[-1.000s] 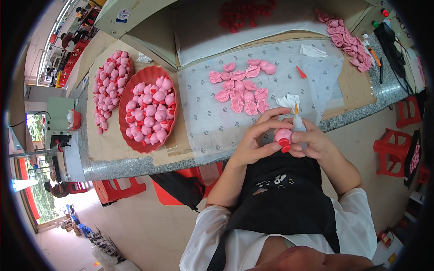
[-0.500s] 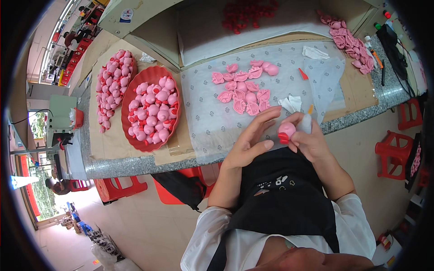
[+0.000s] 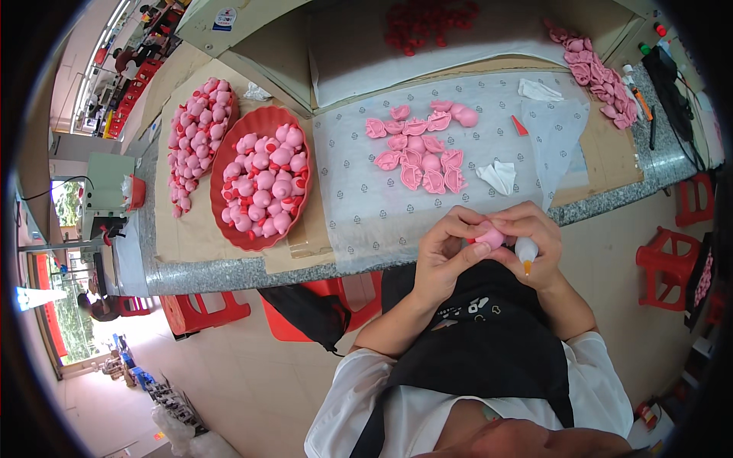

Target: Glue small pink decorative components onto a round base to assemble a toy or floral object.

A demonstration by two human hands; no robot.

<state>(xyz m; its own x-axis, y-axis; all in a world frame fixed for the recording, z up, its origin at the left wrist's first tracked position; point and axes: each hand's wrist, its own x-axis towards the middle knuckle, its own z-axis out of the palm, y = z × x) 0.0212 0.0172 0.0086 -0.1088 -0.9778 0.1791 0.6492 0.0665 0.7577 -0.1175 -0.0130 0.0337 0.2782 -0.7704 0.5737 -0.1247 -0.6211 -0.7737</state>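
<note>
Close to my body, just off the bench's front edge, a round pink toy part (image 3: 491,236) with a red piece is pinched between both hands. My left hand (image 3: 441,256) closes its thumb and fingers on it from the left. From the other side my right hand (image 3: 538,240) grips it too, while keeping a white squeeze bottle (image 3: 525,248) with an orange tip tucked in its fingers, tip toward me. Fingers cover much of the toy part. Beyond my hands, several pink shell-like pieces (image 3: 412,177) and round ones lie on a printed white sheet (image 3: 355,217).
At left stands a red scalloped bowl (image 3: 221,221) heaped with pink-and-red parts, beside another heap (image 3: 200,122). A crumpled white tissue (image 3: 498,177) and a red pointed piece (image 3: 520,125) lie on the sheet. More pink pieces (image 3: 599,84) are piled at back right, near a grey cabinet (image 3: 267,69).
My left hand has come in and closed on the toy part. The bottle in my right hand has turned from tip-away to tip-toward me.
</note>
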